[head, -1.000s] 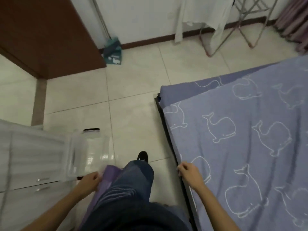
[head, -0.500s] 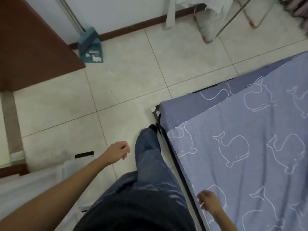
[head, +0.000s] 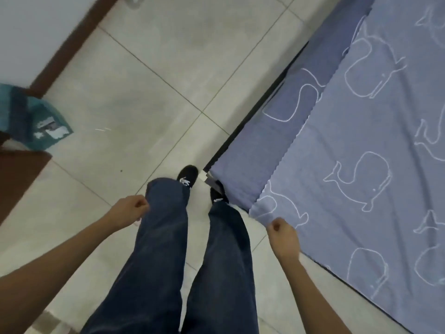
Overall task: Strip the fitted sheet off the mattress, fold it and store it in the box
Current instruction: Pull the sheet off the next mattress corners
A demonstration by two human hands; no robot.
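Fitted sheet (head: 361,189), blue with white whale outlines, still spread over the mattress on the right of the head view; lighter top panel with a zigzag edge overlapping a darker whale-print band (head: 272,145) that wraps the mattress side. Near corner of the lighter panel just beside the right hand (head: 284,237). Right grip: fingers curled into a fist at that corner edge, touching or overlapping the cloth; cannot tell whether any fabric is actually pinched. Left hand (head: 130,210) well apart from the sheet, beside the left knee, grip loosely curled with nothing in it. Black bed frame (head: 255,109) showing along the mattress edge, its corner just beside the right shoe (head: 218,195). Dark jeans (head: 166,237) and left black shoe (head: 187,175) between the two hands, standing on the pale tiled floor (head: 168,68). Farther out: teal dustpan (head: 36,121) at far left against a brown baseboard (head: 72,42), brown door (head: 16,179) below it. Whole view motion-blurred.
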